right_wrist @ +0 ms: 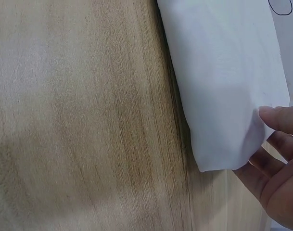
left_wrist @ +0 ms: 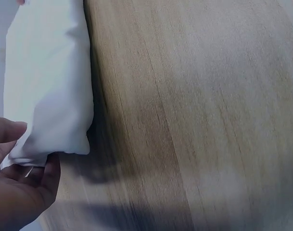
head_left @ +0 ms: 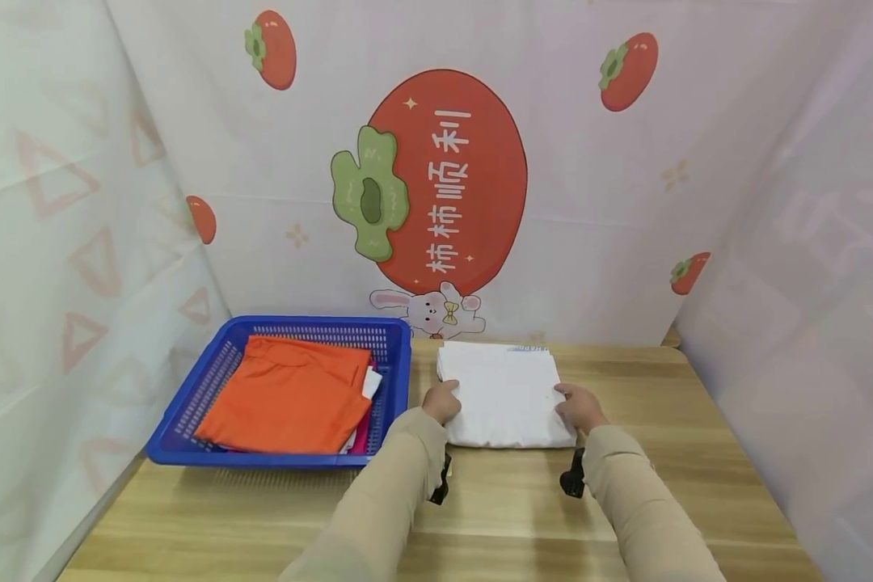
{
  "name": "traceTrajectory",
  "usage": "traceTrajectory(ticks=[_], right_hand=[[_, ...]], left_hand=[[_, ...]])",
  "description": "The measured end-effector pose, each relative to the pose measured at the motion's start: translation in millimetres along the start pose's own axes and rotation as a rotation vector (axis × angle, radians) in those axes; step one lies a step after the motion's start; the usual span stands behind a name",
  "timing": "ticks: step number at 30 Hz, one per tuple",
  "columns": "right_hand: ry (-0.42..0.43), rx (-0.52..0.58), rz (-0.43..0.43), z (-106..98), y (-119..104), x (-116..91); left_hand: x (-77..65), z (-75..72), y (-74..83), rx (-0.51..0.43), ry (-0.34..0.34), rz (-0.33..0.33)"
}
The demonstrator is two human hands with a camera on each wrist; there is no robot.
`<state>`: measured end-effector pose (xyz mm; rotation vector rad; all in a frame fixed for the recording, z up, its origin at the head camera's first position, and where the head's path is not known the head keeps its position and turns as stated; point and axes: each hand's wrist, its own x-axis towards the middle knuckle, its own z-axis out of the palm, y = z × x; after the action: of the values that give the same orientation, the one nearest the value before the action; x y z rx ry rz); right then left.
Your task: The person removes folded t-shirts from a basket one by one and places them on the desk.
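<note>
At the far middle of the wooden table (head_left: 713, 485), a folded white cloth (head_left: 505, 400) lies flat in a roughly square stack, a bluish print showing along its far right edge. Left hand (head_left: 442, 402): at the left edge of the cloth, thumb on top and fingers curled beneath, closed to the thickness of the fold and pinching it. Right hand (head_left: 584, 406): at the right edge, same grip, thumb above, fingers below, with the cloth between them. Whether the gripped edges are raised off the table cannot be told.

To the left, near the cloth but apart from it, stands a blue basket (head_left: 276, 460) with slotted walls. Inside lies a folded orange cloth (head_left: 287, 396); white fabric (head_left: 371, 382) and pink fabric (head_left: 361, 432) protrude at its right side. Beyond the far table edge hangs a pale curtain (head_left: 589, 242) printed with persimmons and a rabbit.
</note>
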<state>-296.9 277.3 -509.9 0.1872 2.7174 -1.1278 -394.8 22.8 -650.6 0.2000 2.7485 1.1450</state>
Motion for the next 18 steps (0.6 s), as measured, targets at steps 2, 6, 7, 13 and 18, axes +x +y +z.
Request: traceTrajectory(ticks=[2,6,7,13,18], right_hand=[[-0.006,0.009,0.011,-3,-3,-3],[-0.029,0.072,0.031,-10,-9,-11],[-0.029,0.078,0.026,-12,-11,-13],[-0.028,0.133,-0.024,-16,-21,-24],[-0.048,0.215,-0.075,-17,-36,-33]], left_hand=[[6.5,1.2,-6.4,-0.007,0.004,0.009],[7.3,-8.9,-2.6,0.047,0.043,0.051],[4.1,-14.6,1.9,0.043,0.042,0.049],[-31.5,-56.7,40.2,-0.061,-0.012,0.026],[-51.9,-84.3,55.8,-0.248,-0.128,0.040]])
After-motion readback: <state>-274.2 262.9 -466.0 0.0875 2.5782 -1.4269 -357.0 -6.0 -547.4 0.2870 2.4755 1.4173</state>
